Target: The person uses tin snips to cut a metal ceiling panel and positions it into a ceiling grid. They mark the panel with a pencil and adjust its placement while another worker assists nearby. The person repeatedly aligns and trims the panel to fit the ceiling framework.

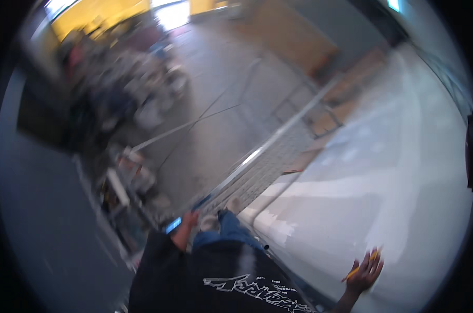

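- The person's right hand (pixel 366 274) is at the near right, back of the hand up, fingers stretched out and slightly apart; it holds a slim yellow-orange stick (pixel 353 274) that runs across the fingers and shows on both sides of them.
- Under or just beside that hand is a broad, smooth white wall panel (pixel 351 203), with paler patches and bands, filling the right side; whether the fingers touch it, I cannot tell.
- The left hand (pixel 190 221) is near the middle, its fingers blurred; whether they are apart or clamped on anything, I cannot tell. It is near the near end of a long, straight silver metal rail (pixel 273 138).
- Just left of the left wrist is a small, lit blue rectangular screen (pixel 174 225).
- Between the hands are a black top with white print (pixel 195 287), blue trousers (pixel 230 227) and beige shoes (pixel 234 203).
- Right of the rail lies a grey ridged deck (pixel 270 180).
- Left of the rail, the smooth grey floor (pixel 210 130) stretches away.
- At the far left is a blurred heap of mixed items (pixel 132 83), before a bright yellow wall (pixel 101 18).
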Demonstrator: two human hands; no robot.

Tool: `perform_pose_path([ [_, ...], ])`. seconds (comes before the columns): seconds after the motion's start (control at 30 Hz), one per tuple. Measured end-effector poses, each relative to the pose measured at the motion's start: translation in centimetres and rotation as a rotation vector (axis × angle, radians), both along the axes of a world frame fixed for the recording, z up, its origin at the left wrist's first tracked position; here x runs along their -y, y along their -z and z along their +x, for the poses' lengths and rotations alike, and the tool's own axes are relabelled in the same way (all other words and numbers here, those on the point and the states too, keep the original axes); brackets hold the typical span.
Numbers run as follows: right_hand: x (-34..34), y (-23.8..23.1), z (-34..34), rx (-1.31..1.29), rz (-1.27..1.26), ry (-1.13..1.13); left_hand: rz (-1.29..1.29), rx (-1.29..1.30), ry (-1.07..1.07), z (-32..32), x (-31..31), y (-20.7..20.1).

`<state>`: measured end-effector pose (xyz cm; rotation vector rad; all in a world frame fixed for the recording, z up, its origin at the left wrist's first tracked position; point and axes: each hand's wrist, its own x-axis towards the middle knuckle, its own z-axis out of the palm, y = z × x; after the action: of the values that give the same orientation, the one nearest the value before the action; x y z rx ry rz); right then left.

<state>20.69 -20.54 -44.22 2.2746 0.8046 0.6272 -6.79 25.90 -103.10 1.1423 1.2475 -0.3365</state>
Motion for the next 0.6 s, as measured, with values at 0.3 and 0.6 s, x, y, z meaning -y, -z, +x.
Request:
perform_pose_path([
  [0.3,-7.7,-2.0,0.0,0.147,0.045,-0.116,0.306,-0.056,0.000,7.1,0.6,-2.8],
  [0.6,-6.1,-0.3,-0.1,0.255,0.018,-0.046,0.226,-0.081,0.043,14.1,4.8,-3.1],
])
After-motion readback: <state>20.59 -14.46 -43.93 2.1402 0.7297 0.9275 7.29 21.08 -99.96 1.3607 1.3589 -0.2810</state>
